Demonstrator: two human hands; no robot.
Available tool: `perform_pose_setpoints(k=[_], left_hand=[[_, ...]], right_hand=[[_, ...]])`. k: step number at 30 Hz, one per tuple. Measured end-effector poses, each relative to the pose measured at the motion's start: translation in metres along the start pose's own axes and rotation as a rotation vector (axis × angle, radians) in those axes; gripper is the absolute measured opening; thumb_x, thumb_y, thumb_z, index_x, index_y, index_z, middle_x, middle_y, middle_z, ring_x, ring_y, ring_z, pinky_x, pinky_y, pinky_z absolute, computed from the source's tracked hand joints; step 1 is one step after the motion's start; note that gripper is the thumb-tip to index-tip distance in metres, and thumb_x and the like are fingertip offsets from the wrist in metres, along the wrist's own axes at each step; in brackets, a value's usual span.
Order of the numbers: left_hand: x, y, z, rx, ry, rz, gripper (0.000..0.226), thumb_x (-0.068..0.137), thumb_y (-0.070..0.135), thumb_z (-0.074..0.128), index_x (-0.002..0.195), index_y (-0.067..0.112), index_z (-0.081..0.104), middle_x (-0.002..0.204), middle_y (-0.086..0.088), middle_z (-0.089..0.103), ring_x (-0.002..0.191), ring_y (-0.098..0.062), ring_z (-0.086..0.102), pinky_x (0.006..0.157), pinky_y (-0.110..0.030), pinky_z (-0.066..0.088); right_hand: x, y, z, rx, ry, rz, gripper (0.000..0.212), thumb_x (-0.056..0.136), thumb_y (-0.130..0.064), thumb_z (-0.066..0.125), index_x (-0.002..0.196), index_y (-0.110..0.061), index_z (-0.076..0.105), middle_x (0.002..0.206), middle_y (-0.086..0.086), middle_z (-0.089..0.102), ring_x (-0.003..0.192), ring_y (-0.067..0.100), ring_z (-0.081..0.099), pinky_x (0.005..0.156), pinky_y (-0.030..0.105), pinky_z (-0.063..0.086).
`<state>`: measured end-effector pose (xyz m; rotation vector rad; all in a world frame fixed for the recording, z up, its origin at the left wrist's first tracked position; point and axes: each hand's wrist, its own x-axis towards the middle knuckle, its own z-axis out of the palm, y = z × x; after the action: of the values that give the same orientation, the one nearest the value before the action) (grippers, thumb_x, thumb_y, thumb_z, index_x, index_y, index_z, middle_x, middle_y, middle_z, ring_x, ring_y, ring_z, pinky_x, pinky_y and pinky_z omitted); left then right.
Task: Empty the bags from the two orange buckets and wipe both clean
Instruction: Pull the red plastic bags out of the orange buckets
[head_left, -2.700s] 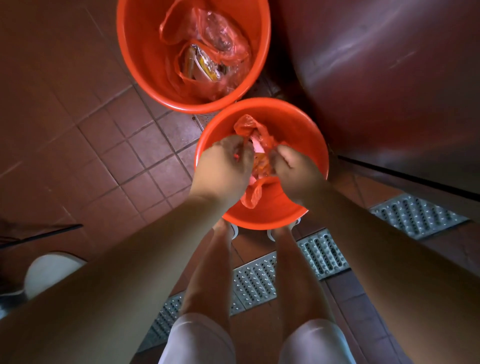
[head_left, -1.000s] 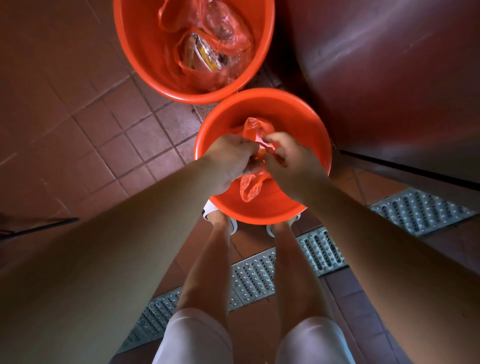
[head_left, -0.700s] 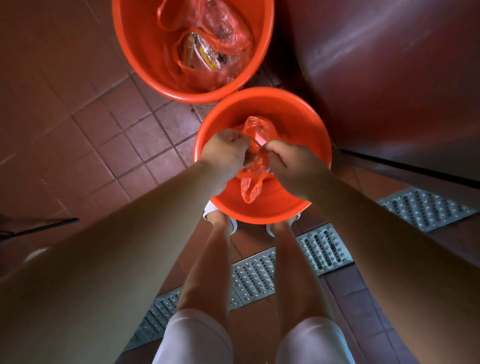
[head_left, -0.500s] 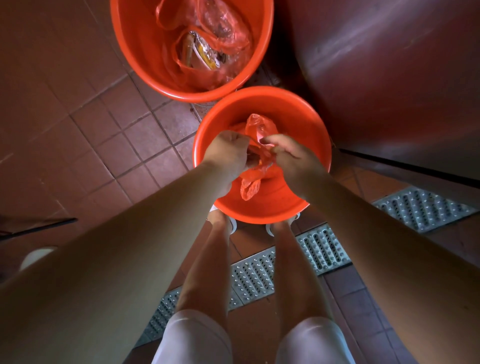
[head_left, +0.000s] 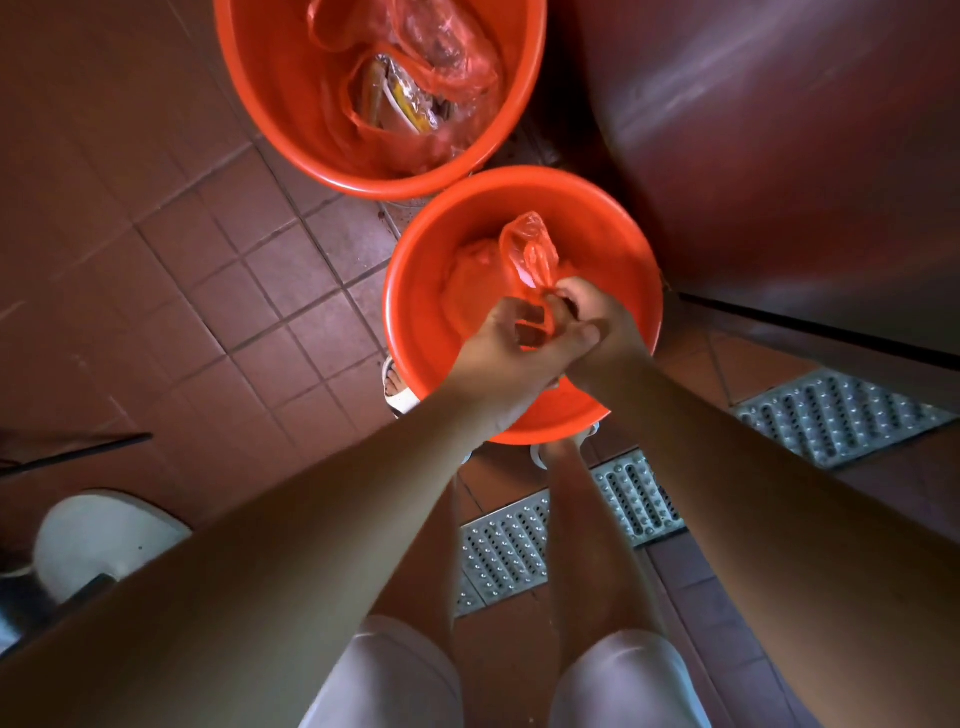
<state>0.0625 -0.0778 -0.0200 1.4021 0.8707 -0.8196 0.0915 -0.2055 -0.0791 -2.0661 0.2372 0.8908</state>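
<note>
Head view. Floor (head_left: 171, 270) of reddish-brown square tiles; perforated metal drain grate (head_left: 524, 545) running under the feet; dark glossy wall panel (head_left: 779, 130) at right; white rounded object (head_left: 98, 535) at lower left. Far orange bucket (head_left: 270, 104) holding a red bag of rubbish (head_left: 415, 88). Near orange bucket (head_left: 421, 312) just beside it. Left hand (head_left: 509, 353) and right hand (head_left: 602, 332) meeting over the near bucket, fingers (head_left: 582, 335) curled, pinching the gathered neck of a thin red bag (head_left: 530, 254); bag's loose end standing above the hands.
</note>
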Motion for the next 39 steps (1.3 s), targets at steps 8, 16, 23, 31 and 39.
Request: perform_pose_setpoints(k=[8,16,23,31,39], left_hand=[[-0.005,0.036,-0.025,0.837,0.185,0.549,0.015,0.087,0.033,0.051,0.078,0.021,0.048,0.070,-0.004,0.065,0.069,-0.034,0.062,0.059,-0.040,0.044],[0.008,0.062,-0.041,1.107,-0.068,0.820,0.018,0.092,0.023,0.063,0.101,0.008,0.069,0.099,-0.013,0.069,0.098,-0.036,0.061,0.089,-0.041,0.045],[0.028,0.049,-0.048,1.010,-0.038,0.549,0.026,0.095,0.024,0.068,0.120,0.020,0.071,0.114,-0.003,0.073,0.105,-0.024,0.066,0.087,-0.028,0.044],[0.027,0.029,-0.021,0.261,0.039,0.060,0.014,0.090,-0.003,0.070,0.089,0.011,0.067,0.066,-0.007,0.073,0.056,-0.013,0.072,0.057,-0.026,0.060],[0.048,0.018,-0.004,0.743,0.189,0.449,0.012,0.084,0.021,0.080,0.081,0.011,0.075,0.123,-0.011,0.063,0.113,-0.026,0.059,0.098,-0.029,0.043]], right_hand=[[0.002,-0.007,-0.011,-0.016,0.139,-0.084,0.028,0.100,-0.012,0.047,0.124,-0.012,0.061,0.105,0.003,0.070,0.102,0.017,0.064,0.078,0.024,0.039],[-0.002,-0.023,-0.004,0.019,-0.198,-0.195,0.010,0.085,-0.035,0.049,0.083,-0.030,0.058,0.074,-0.020,0.059,0.069,-0.021,0.055,0.061,0.014,0.038],[0.000,-0.015,-0.006,0.261,-0.125,0.061,0.035,0.091,-0.053,0.051,0.065,-0.038,0.069,0.055,-0.015,0.058,0.060,0.003,0.055,0.074,0.044,0.050],[0.006,-0.021,-0.015,0.084,0.161,0.103,0.023,0.100,-0.035,0.050,0.097,-0.030,0.073,0.083,-0.005,0.070,0.089,0.021,0.065,0.078,0.032,0.046],[-0.002,-0.028,-0.025,-0.353,0.140,-0.254,0.025,0.105,-0.026,0.045,0.104,-0.011,0.065,0.100,0.012,0.069,0.097,0.033,0.061,0.077,0.037,0.037]])
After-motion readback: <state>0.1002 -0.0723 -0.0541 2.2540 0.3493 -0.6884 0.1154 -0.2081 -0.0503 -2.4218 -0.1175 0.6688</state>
